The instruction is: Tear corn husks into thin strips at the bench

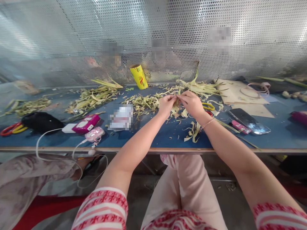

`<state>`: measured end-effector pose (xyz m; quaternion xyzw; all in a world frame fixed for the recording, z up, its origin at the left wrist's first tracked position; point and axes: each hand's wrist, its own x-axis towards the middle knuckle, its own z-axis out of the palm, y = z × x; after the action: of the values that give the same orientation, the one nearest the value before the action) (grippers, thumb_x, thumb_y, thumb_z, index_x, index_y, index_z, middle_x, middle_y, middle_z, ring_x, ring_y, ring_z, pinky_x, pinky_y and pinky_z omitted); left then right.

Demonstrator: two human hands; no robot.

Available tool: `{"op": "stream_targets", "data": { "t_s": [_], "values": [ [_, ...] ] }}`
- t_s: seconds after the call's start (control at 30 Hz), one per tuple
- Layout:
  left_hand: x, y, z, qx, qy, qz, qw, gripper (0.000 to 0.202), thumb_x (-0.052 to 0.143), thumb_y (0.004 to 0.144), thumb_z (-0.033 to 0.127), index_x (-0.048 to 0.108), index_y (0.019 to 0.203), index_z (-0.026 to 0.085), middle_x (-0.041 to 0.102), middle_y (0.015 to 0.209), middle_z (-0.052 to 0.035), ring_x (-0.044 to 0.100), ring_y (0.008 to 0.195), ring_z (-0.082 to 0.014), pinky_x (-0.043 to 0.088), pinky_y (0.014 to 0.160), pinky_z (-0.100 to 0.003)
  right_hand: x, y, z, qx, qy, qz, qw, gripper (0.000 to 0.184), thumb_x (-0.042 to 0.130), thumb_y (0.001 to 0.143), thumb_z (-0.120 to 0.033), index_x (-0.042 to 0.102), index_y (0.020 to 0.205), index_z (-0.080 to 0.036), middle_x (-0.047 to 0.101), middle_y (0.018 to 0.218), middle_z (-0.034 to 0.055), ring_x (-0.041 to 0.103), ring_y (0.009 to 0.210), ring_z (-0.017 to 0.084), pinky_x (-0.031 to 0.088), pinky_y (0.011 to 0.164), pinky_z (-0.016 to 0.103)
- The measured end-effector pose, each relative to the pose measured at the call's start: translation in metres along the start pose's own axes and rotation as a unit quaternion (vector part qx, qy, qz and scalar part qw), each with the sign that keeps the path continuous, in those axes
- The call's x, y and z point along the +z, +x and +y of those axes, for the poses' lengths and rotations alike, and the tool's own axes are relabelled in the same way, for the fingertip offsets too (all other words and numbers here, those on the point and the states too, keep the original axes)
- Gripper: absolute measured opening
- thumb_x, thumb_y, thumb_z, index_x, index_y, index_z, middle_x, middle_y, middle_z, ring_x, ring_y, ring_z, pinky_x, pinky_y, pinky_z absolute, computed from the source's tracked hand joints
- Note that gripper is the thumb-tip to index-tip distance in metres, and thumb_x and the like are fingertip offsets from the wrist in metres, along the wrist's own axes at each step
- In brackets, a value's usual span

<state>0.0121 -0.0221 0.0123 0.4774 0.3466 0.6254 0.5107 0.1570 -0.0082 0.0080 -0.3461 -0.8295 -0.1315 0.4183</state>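
Note:
Both my hands meet above the blue table (153, 134), pinching the same pale green leaf strip (177, 103). My left hand (166, 105) is closed on its left side, and my right hand (192, 103) is closed on its upper right part. The strip hangs down between them toward loose cut strips (193, 131) lying on the table. A heap of leaf scraps (144, 103) lies just left of my hands, and a bundle of long leaves (200, 87) lies behind them.
A yellow roll (139, 76) leans at the back by the perforated metal screen (153, 38). Pink devices (86, 124) with white cables and a black pouch (42, 122) lie left. A phone (249, 120) and brown paper (240, 92) lie right. Another person's sleeve (28, 179) shows lower left.

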Motion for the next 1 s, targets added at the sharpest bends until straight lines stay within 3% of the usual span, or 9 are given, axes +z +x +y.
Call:
{"op": "stream_targets", "data": {
  "t_s": [0.27,0.43,0.57,0.7,0.8,1.0],
  "values": [
    [-0.001,-0.003,0.004,-0.039,-0.078,-0.029,0.996,0.017,0.061,0.081,0.009,0.063,0.065,0.014,0.060,0.054,0.0032,0.057,0.053,-0.0055,0.046,0.061,-0.020,0.003,0.001,0.003,0.015,0.136,0.029,0.990,0.029,0.049,0.093,-0.022,0.075,0.107,-0.020,0.060,0.098,0.0104,0.060,0.086,0.019,0.054,0.077,0.036],
    [0.001,-0.002,0.006,-0.056,-0.072,0.001,0.996,0.019,0.057,0.083,0.007,0.064,0.067,0.014,0.062,0.055,0.0028,0.059,0.053,-0.0055,0.046,0.059,-0.019,0.004,0.002,0.001,0.062,0.195,0.005,0.979,0.028,0.050,0.091,-0.025,0.073,0.107,-0.019,0.057,0.100,0.0111,0.060,0.089,0.020,0.056,0.070,0.035],
    [0.000,0.002,0.007,-0.047,-0.066,0.033,0.996,0.020,0.057,0.083,0.009,0.062,0.065,0.015,0.060,0.054,0.0031,0.057,0.052,-0.0058,0.046,0.060,-0.020,0.008,0.002,-0.002,0.129,0.248,0.004,0.960,0.035,0.050,0.092,-0.028,0.059,0.124,-0.020,0.056,0.106,0.0107,0.060,0.087,0.019,0.057,0.070,0.035],
    [-0.003,0.004,0.008,-0.038,-0.068,0.047,0.996,0.019,0.056,0.084,0.011,0.063,0.067,0.015,0.063,0.058,0.0012,0.058,0.054,-0.0072,0.046,0.062,-0.022,0.007,0.001,-0.006,0.149,0.198,0.015,0.969,0.034,0.061,0.086,-0.035,0.054,0.115,-0.019,0.056,0.107,0.0116,0.059,0.089,0.021,0.056,0.071,0.038],
    [-0.004,0.003,0.008,-0.049,-0.048,0.042,0.997,0.016,0.057,0.084,0.013,0.063,0.070,0.015,0.065,0.062,0.0005,0.058,0.058,-0.0085,0.042,0.058,-0.022,0.004,0.000,-0.011,0.106,0.119,-0.045,0.986,0.025,0.066,0.083,-0.038,0.057,0.096,-0.018,0.059,0.099,0.0114,0.058,0.093,0.025,0.053,0.085,0.044],
    [-0.002,0.000,0.009,-0.057,-0.003,0.038,0.998,0.013,0.055,0.086,0.013,0.059,0.074,0.016,0.062,0.064,0.0020,0.059,0.062,-0.0085,0.042,0.061,-0.021,0.001,0.003,-0.019,0.068,0.026,-0.131,0.989,0.016,0.046,0.093,-0.021,0.059,0.085,-0.016,0.064,0.087,0.0123,0.059,0.085,0.024,0.046,0.081,0.036]
  ]
}}
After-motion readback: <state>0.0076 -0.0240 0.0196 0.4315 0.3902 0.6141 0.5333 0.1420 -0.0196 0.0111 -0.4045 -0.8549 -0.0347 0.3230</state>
